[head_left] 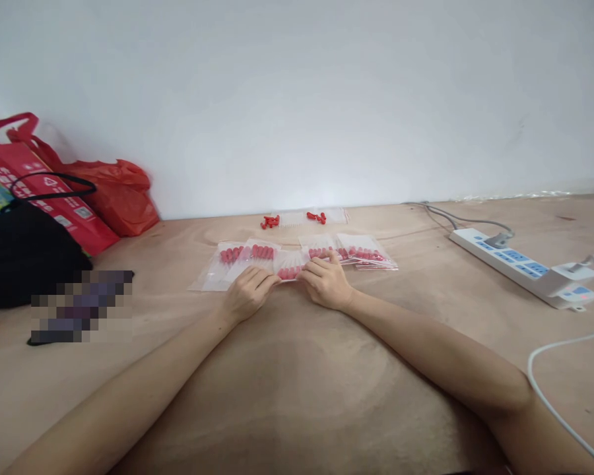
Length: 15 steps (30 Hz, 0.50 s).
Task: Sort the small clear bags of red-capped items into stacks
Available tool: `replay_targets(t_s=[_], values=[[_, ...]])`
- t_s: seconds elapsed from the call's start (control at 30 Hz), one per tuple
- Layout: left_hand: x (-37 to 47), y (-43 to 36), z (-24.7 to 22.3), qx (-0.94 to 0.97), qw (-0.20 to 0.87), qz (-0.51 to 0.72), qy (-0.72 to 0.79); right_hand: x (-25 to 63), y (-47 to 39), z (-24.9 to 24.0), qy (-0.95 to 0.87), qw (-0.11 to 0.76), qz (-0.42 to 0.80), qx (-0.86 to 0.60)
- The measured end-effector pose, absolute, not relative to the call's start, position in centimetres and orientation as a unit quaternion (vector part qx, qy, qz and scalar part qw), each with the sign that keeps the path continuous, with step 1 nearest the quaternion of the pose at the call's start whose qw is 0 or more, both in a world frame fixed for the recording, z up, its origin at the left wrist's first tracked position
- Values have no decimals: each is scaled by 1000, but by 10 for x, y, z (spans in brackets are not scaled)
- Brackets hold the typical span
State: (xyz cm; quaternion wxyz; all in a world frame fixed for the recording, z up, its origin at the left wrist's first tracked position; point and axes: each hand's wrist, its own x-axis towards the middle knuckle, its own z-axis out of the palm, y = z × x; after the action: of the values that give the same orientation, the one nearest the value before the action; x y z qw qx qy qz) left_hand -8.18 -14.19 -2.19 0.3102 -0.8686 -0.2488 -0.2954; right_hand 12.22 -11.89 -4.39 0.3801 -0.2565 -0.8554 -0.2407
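Between my hands lies a small clear plastic bag [290, 260] with a row of red pieces in it. My left hand [251, 290] is closed on its left near corner, and my right hand [325, 282] pinches the right near corner. More clear bags [212, 277] with red capsule-shaped pieces [262, 252] lie to the left, partly overlapping. On the right, a stack of filled bags [366, 254] sits just beyond my right hand. Some loose red pieces [270, 221] rest farther back, beside and on flat clear plastic [292, 218].
A white power strip [519, 267] with plugs and a white cable [549, 343] is on the right. At the left stand a red plastic bag [123, 198], a red printed bag [54, 191] and a black bag [30, 251]. A blurred-out dark flat object [82, 307] lies before them.
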Motion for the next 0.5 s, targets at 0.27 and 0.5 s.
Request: replay_targets(t_s=[0.27, 0.5], values=[[-88, -146, -20, -864, 286, -282, -304, 129, -115, -46, -836, 397, -256, -280], [-64, -143, -30, -855, 300, -241, -348, 129, -112, -47, -878, 391, -207, -184]])
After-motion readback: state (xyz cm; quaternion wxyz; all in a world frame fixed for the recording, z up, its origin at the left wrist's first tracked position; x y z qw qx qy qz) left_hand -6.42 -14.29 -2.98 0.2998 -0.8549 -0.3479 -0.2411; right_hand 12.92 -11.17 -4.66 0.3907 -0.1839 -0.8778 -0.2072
